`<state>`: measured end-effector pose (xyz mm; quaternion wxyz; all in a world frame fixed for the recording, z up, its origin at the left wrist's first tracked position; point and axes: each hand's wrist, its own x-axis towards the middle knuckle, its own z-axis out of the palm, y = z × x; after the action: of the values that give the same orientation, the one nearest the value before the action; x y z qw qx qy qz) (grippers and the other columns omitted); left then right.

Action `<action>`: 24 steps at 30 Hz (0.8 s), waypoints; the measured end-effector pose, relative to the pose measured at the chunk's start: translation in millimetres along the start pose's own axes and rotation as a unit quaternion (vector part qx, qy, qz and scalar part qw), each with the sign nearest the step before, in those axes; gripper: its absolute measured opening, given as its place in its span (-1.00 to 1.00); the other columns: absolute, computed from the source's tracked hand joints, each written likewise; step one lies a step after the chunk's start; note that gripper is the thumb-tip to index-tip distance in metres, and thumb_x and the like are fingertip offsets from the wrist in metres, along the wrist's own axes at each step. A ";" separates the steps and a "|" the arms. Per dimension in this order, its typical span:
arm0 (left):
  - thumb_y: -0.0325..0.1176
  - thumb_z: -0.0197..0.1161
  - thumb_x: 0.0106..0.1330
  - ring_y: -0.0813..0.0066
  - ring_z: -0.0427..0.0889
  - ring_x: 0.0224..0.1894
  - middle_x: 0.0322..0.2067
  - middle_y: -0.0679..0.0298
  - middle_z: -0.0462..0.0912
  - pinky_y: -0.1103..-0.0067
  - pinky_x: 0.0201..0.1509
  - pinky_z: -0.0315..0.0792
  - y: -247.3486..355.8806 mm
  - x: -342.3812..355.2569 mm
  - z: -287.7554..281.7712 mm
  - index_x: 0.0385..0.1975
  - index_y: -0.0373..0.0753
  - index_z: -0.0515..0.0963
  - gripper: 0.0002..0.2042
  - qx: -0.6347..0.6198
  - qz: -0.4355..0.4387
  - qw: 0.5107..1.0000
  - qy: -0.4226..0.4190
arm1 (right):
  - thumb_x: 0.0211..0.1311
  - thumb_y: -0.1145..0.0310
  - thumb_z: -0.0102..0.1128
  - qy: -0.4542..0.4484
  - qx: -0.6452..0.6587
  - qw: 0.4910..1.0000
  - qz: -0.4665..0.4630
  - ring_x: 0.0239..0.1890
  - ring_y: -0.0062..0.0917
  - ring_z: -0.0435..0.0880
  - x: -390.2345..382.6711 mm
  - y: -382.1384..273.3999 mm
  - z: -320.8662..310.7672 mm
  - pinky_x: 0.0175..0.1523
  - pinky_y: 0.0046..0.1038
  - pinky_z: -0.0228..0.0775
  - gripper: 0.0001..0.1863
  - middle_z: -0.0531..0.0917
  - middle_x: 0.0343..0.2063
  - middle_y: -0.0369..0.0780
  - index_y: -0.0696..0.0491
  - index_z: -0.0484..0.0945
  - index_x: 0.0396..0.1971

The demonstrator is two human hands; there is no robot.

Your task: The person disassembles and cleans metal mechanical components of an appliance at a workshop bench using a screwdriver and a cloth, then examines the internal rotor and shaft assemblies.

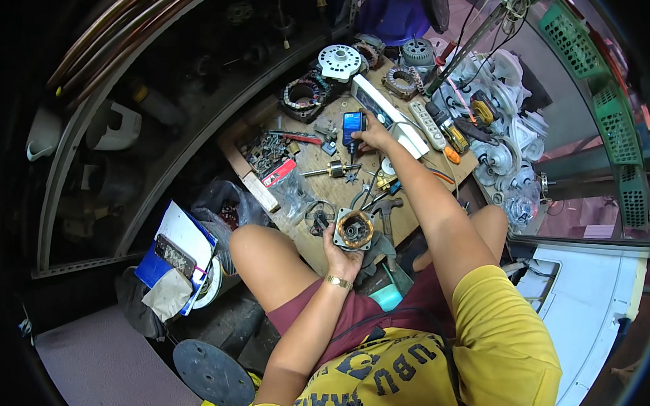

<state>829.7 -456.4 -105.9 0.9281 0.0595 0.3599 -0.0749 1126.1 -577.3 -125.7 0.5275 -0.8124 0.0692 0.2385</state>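
My left hand [344, 259] grips a small motor housing [355, 230] above my lap, near the table's front edge. Its open end faces up and shows a ring of copper windings. Farther out over the table, my right hand [374, 134] has its fingers closed on the side of a small blue bottle [353, 125] with a dark narrow tip toward me. Just below that tip lies a motor rotor [335, 169] with its shaft. A hammer [387, 214] and pliers [359, 197] lie between my two hands.
Loose screws and metal bits [268, 152] cover the wooden table's [410, 213] left side. A power strip [427, 126], a cordless drill [449, 128] and wound stators [305, 93] stand at the back. White motor parts [504, 87] pile up at right. A phone [175, 255] rests on papers at left.
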 end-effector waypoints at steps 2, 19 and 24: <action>0.03 0.03 0.39 0.12 0.62 0.10 0.06 0.12 0.63 0.15 0.25 0.51 0.3 2.8 -0.2 0.09 -0.25 0.53 -0.50 0.001 -0.005 1.000 -0.002 | 0.10 0.56 0.42 0.017 -0.005 1.000 -0.011 -0.60 -0.47 0.68 3.7 5.3 5.0 -0.58 -0.39 0.56 0.00 0.71 -0.26 -0.10 -0.21 0.04 0.48; 0.02 0.04 0.39 0.09 0.62 0.10 0.06 0.13 0.63 0.08 0.24 0.51 -3.3 3.4 6.6 0.11 -0.23 0.53 -0.51 0.005 -0.010 1.000 -0.007 | 0.07 0.55 0.44 0.031 -0.006 0.998 -0.047 -0.58 -0.47 0.69 14.9 17.8 6.0 -0.57 -0.40 0.54 -0.04 0.72 -0.23 -0.09 -0.18 0.13 0.46; 0.01 0.06 0.39 0.12 0.62 0.10 0.06 0.14 0.64 0.12 0.25 0.51 -1.0 0.5 6.3 0.10 -0.22 0.53 -0.52 0.002 -0.001 1.000 -0.003 | 0.04 0.54 0.47 0.007 -0.010 0.999 -0.037 -0.54 -0.44 0.71 14.6 13.3 15.1 -0.53 -0.38 0.56 -0.02 0.71 -0.15 -0.09 -0.20 0.13 0.45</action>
<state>834.0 -458.4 -101.7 0.9289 0.0609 0.3572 -0.0770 1129.3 -567.6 -148.3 0.5271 -0.8214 0.0406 0.2140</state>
